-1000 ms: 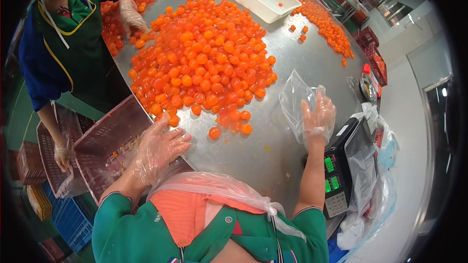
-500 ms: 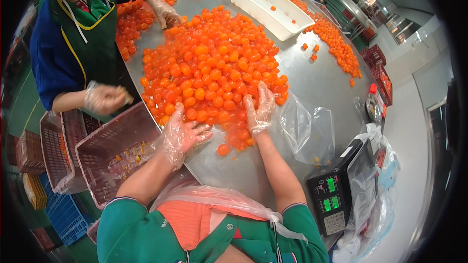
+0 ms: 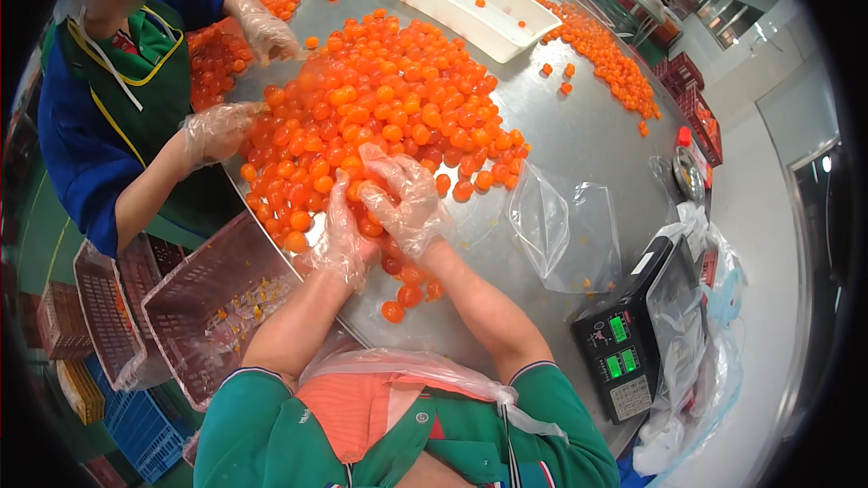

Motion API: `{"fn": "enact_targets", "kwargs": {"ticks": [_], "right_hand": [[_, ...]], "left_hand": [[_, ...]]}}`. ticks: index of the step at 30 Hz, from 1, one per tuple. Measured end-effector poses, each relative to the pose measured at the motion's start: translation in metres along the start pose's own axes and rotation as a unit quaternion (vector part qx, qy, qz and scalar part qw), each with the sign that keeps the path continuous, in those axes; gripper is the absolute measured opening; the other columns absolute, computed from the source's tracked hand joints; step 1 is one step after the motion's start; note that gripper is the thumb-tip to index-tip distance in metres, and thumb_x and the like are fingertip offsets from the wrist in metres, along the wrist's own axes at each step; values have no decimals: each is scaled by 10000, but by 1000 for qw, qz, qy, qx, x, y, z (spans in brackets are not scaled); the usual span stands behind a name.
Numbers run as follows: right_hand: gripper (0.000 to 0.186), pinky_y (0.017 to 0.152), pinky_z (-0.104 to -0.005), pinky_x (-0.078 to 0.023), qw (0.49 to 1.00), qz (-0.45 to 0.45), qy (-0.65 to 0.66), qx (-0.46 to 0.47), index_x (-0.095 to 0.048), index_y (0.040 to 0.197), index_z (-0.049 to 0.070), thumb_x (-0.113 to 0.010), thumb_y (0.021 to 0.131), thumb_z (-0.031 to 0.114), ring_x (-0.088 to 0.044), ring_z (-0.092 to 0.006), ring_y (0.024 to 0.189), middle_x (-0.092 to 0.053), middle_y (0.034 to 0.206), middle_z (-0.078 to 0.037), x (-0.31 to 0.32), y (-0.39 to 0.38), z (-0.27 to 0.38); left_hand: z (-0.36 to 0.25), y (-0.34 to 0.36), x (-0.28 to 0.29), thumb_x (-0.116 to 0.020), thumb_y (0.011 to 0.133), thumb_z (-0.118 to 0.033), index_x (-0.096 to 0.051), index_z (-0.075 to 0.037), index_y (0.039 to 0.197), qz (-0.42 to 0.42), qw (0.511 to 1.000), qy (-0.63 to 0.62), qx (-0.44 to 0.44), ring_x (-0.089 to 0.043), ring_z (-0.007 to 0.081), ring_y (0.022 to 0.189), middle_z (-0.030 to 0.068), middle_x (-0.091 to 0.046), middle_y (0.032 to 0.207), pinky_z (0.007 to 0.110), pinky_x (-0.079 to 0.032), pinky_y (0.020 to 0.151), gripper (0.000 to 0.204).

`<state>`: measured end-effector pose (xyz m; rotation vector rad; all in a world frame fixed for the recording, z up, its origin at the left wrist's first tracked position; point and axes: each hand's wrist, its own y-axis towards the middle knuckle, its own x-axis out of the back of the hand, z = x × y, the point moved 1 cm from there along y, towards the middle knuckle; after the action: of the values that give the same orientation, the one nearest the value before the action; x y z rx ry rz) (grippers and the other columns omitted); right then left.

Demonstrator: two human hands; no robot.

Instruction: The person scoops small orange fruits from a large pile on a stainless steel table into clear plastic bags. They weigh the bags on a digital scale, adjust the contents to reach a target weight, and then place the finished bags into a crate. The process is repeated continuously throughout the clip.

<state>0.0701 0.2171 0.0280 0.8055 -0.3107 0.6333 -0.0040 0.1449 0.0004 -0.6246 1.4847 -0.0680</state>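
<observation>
A wide heap of glossy orange balls that look like salted egg yolks [image 3: 398,81] covers the middle of the steel table [image 3: 579,136]. At its near edge my left hand [image 3: 342,244], in a clear plastic glove, is cupped with the palm turned inward. My right hand [image 3: 411,208], gloved alike, curls over from the other side. Several yolks [image 3: 371,226] are gathered between the two hands; part of them is hidden by my fingers. A few loose yolks [image 3: 409,295] lie on the metal just below my wrists.
A co-worker's gloved hands [image 3: 267,32] are at the heap's left side. Beyond stands a white tray [image 3: 443,4] holding two yolks. A clear plastic bag [image 3: 565,235] lies to my right, near a black scale [image 3: 624,343]. A maroon crate [image 3: 194,343] with yellow scraps sits left of the table.
My hands have come together from being spread apart, the right moving left and both now closing round yolks. The co-worker's lower hand has risen to the heap.
</observation>
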Motion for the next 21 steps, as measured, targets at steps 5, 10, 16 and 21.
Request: {"fn": "enact_targets", "kwargs": {"ticks": [5, 10, 16, 21], "right_hand": [[374, 874, -450, -456, 992, 11, -126, 17, -687, 1083, 120, -715, 750, 286, -544, -352, 1006, -573, 1179, -159, 2, -12, 9], [443, 835, -466, -477, 985, 23, -163, 56, -687, 1106, 152, -719, 726, 377, -563, -362, 977, -574, 1175, -168, 8, -16, 17], [519, 887, -489, -461, 985, 18, -165, 57, -658, 1200, 172, -714, 733, 393, -556, -391, 1030, -570, 1176, -198, 13, -9, 27], [530, 987, -480, -419, 985, 43, -158, 64, -618, 1248, 126, -704, 762, 320, -499, -412, 1178, -556, 1246, -218, 26, -2, 46]], "left_hand": [[10, -1, 1, -515, 920, -472, -558, -90, 1184, -3, 999, -31, 14, -588, 294, 1063, 128, -591, 1167, 473, -486, 964, 466], [12, 4, 18, -515, 912, -492, -540, -94, 1216, -15, 997, -77, 27, -557, 325, 1107, 140, -563, 1207, 510, -481, 951, 502], [6, 1, 9, -514, 911, -498, -533, -93, 1224, 23, 998, -46, 22, -552, 333, 1109, 141, -559, 1211, 520, -480, 944, 513], [4, 1, -1, -513, 909, -503, -527, -92, 1231, 66, 997, -23, 19, -548, 340, 1112, 141, -555, 1214, 529, -480, 938, 523]]}}
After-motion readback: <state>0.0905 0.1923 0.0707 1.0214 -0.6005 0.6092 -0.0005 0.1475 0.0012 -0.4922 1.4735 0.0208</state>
